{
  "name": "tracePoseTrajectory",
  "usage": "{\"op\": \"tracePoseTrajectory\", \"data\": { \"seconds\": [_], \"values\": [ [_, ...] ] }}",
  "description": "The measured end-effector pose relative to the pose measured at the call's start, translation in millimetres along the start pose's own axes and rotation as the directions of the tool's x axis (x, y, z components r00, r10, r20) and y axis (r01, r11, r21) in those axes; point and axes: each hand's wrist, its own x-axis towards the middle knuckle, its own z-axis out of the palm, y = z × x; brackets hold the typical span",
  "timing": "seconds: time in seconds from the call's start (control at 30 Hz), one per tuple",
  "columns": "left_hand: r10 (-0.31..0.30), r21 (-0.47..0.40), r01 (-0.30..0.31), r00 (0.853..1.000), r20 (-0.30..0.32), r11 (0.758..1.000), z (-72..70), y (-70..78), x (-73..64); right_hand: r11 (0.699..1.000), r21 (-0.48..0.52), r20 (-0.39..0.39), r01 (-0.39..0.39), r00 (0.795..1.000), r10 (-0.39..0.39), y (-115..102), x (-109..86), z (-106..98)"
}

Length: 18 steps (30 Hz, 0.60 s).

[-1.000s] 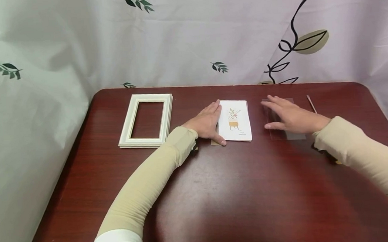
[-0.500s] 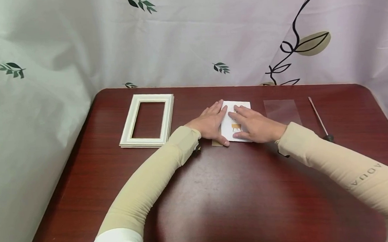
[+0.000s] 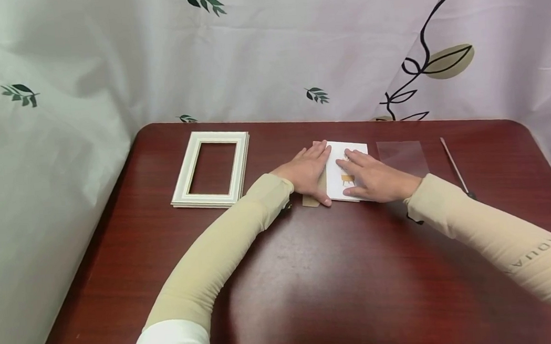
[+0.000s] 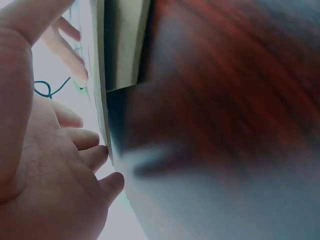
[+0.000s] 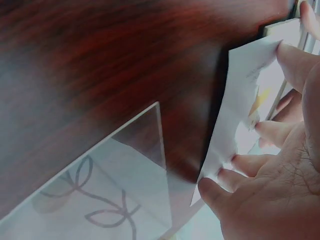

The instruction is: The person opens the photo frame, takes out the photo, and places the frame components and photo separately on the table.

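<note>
A white card point(image 3: 343, 169) printed with a potted plant lies at the table's middle back, partly over a brown backing board point(image 3: 322, 182). My left hand point(image 3: 314, 164) lies flat on the board at the card's left edge, fingers straight. My right hand point(image 3: 365, 174) presses flat on the card with its fingers spread. In the right wrist view the right hand's fingertips point(image 5: 235, 165) touch the card point(image 5: 240, 95), whose near edge lifts slightly. The left wrist view shows my left hand point(image 4: 60, 180) beside the card's edge point(image 4: 100, 100).
An empty white picture frame point(image 3: 211, 168) lies left of the hands. A clear sheet point(image 3: 402, 156) lies flat right of the card, also in the right wrist view point(image 5: 115, 170). A thin stick point(image 3: 454, 163) lies further right. A leaf-print curtain point(image 3: 268, 51) backs the dark red table point(image 3: 338, 273).
My right hand left the clear sheet and came to rest on the card. The card has slid a little to the right, baring the brown board under my left hand.
</note>
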Motion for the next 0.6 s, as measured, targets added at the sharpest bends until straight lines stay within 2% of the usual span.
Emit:
{"op": "tracePoseTrajectory", "data": {
  "seconds": [0.33,0.6],
  "values": [
    [-0.031,0.003,0.031,0.999,0.004,1.000,-1.9,-9.7,-9.0,1.000,0.019,-0.030,-0.004,1.000,0.005,6,-4.9,0],
    [-0.047,0.000,0.047,0.999,0.024,0.999,-4.0,-23.4,-19.6,0.999,0.028,0.002,-0.035,0.999,0.035,8,-4.4,0]
  ]
}}
